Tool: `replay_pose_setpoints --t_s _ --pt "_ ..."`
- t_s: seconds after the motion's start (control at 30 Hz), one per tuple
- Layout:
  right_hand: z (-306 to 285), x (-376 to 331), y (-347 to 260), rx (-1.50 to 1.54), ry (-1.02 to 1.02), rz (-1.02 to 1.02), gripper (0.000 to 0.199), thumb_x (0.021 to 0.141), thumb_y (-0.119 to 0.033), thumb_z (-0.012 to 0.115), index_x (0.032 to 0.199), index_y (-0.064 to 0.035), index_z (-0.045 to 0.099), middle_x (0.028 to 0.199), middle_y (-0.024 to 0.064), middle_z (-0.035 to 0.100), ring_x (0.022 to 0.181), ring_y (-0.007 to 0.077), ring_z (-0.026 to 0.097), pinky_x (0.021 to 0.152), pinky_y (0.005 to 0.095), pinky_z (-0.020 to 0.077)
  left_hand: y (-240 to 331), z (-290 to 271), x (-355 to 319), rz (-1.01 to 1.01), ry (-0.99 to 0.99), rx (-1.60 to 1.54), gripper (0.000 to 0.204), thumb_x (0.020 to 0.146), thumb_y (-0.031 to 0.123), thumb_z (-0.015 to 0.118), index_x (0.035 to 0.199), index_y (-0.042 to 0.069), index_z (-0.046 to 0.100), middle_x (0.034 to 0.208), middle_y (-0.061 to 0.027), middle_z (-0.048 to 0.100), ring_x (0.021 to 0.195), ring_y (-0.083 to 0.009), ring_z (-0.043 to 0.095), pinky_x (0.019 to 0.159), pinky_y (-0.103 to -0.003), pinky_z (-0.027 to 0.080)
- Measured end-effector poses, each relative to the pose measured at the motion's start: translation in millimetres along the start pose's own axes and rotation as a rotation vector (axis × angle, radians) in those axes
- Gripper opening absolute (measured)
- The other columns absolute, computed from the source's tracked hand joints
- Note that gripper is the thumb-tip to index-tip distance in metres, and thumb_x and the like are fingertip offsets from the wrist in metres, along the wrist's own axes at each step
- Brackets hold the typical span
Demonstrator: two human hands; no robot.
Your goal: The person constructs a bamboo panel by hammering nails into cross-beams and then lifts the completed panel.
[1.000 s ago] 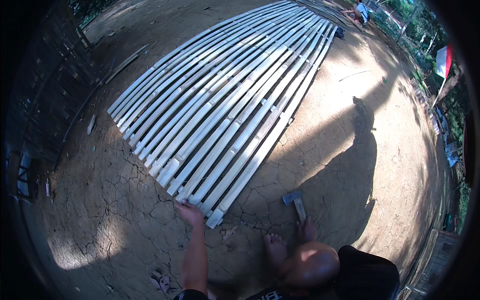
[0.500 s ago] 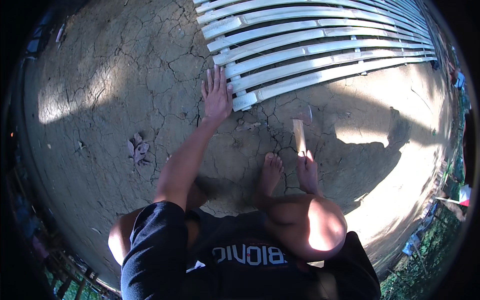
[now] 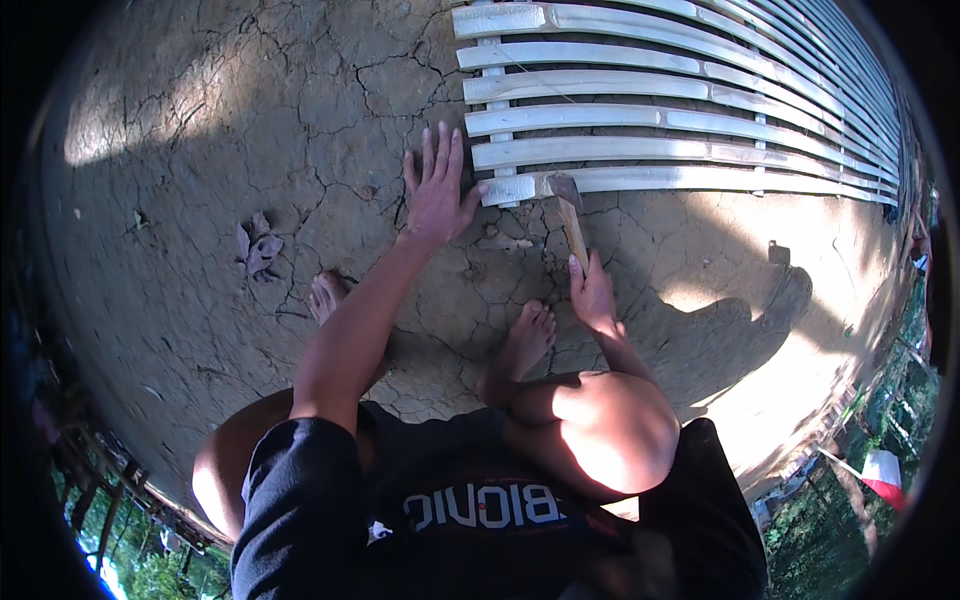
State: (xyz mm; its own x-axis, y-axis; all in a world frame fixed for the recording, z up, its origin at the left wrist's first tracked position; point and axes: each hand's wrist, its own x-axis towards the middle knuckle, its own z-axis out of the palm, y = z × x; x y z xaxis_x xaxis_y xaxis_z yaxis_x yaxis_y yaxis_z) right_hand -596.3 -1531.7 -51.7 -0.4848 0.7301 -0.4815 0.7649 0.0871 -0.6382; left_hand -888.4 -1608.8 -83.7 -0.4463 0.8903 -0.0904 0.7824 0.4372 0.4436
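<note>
Left hand [image 3: 437, 195]: fingers spread flat on cracked dry earth, fingertips just beside near end of pale split-bamboo slat mat [image 3: 690, 120]. Right hand [image 3: 592, 292]: fingers clamped on wooden-handled hatchet [image 3: 566, 205], head just beyond fingertips, against nearest slat. Judged head-heavy, rigid; grip mid-handle. Slats likely stiff, splintery.

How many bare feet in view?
2. One foot on the cracked ground left of the left forearm; the other foot beside the right hand, which grips a hammer.
</note>
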Motion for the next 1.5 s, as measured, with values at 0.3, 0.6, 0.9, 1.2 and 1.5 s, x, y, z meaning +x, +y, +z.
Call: replay_pose_setpoints --t_s 0.3,0.6,0.9,1.2,1.5 --pt "-37 2 -29 -0.082 -0.133 0.043 0.042 0.106 -0.038 0.045 0.113 0.0031 0.051 0.065 0.0218 0.055 0.061 0.0431 0.059 0.057 0.046 0.044 29 -17 7 -0.611 -0.147 -0.191 0.132 0.069 0.038 0.088 0.16 0.025 -0.005 0.162 -0.0245 -0.019 0.149 -0.0444 -0.019 0.113 -0.069 -0.007" --pt "-62 6 -96 -0.11 -0.268 -0.174 0.035 0.104 -0.033 0.049 0.105 0.0016 0.051 0.066 0.0263 0.057 0.068 0.0516 0.059 0.055 0.0516 0.0419 31 -21 17 -0.616 -0.205 -0.183 0.129 0.071 0.035 0.087 0.16 0.025 -0.005 0.16 -0.0288 -0.023 0.146 -0.0501 -0.023 0.108 -0.076 -0.007" --pt "-46 1 -59 -0.06 -0.129 -0.254 0.035 0.103 -0.033 0.052 0.108 0.0018 0.052 0.064 0.0262 0.057 0.068 0.051 0.062 0.056 0.052 0.0447 27 -17 11 -0.604 -0.195 -0.187 0.129 0.071 0.035 0.087 0.16 0.027 -0.006 0.158 -0.0304 -0.024 0.144 -0.0516 -0.025 0.107 -0.077 -0.007" --pt "-28 10 -44 -0.236 -0.262 -0.104 0.044 0.103 -0.041 0.048 0.111 0.0022 0.051 0.067 0.028 0.061 0.07 0.0516 0.062 0.057 0.0565 0.0469 27 -16 6 -0.591 -0.17 -0.187 0.128 0.071 0.035 0.086 0.16 0.026 -0.006 0.159 -0.0301 -0.023 0.144 -0.0524 -0.024 0.106 -0.078 -0.007" --pt "-23 8 -34 -0.193 -0.25 -0.09 0.045 0.104 -0.042 0.047 0.107 0.0028 0.052 0.07 0.0307 0.06 0.073 0.0532 0.061 0.059 0.0567 0.0452 29 2 -19 -0.037 0.017 0.049 0.077 0.09 0.016 0.065 0.157 0.017 0.026 0.166 -0.0101 0.008 0.152 -0.0394 0.007 0.109 -0.079 0.003"
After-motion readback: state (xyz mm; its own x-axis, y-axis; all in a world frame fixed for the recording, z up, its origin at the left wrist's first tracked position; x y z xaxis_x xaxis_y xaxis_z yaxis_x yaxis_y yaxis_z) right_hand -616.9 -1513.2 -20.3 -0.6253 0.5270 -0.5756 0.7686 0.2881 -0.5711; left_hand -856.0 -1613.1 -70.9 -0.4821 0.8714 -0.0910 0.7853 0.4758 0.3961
